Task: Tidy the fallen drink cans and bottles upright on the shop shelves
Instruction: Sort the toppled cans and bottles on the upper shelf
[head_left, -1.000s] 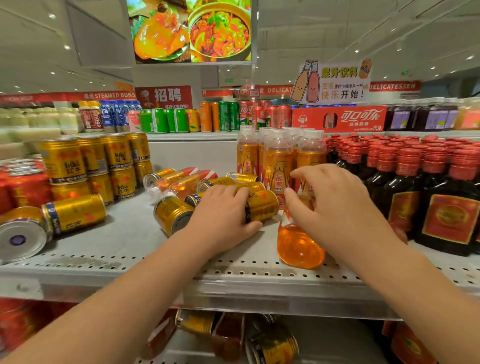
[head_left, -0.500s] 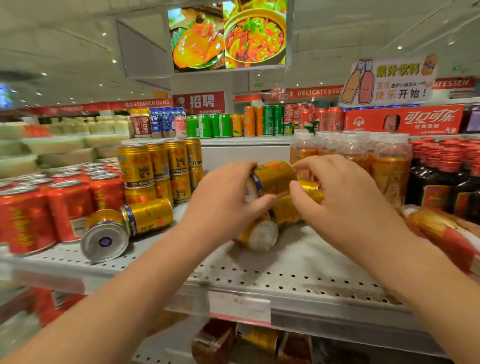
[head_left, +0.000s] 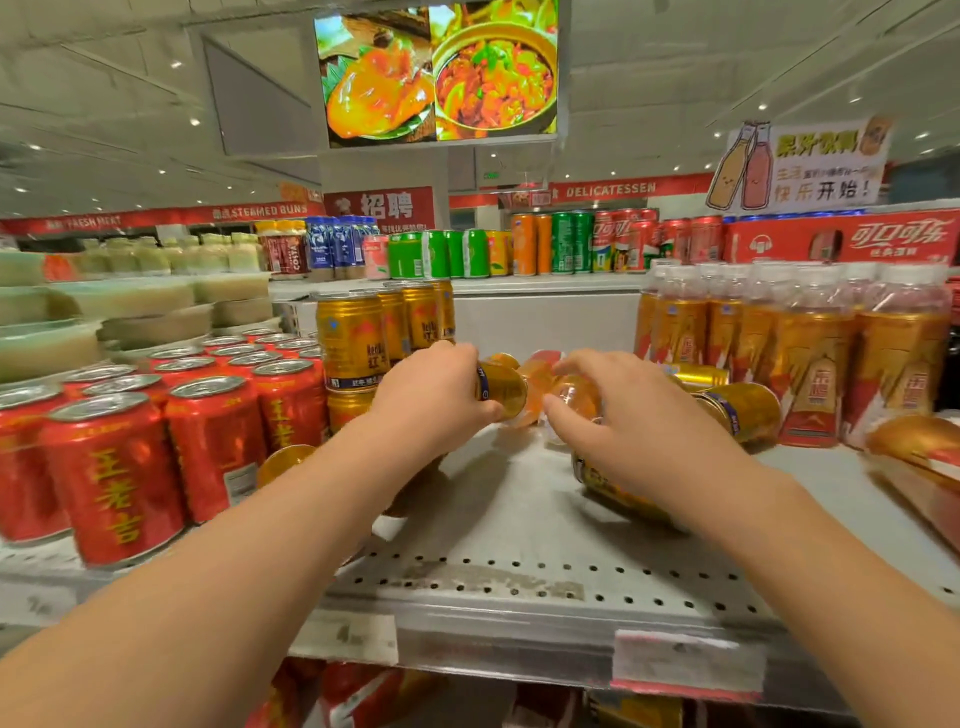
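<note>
My left hand is closed around a gold can, held on its side just right of the upright stack of gold cans. My right hand grips a fallen orange drink bottle that touches the held can. More gold cans lie toppled on the grey perforated shelf: one right of my right hand, one beneath my right wrist, one partly hidden by my left forearm. Another bottle lies at the far right.
Upright red cans fill the shelf's left side. Upright orange bottles stand at the right back. Soda cans and a red box line the higher shelf behind. More drinks lie on the shelf below.
My left hand has lifted a gold can out of the fallen pile and carried it left towards the gold stack. My right hand has closed on the orange bottle. The view has swung left.
</note>
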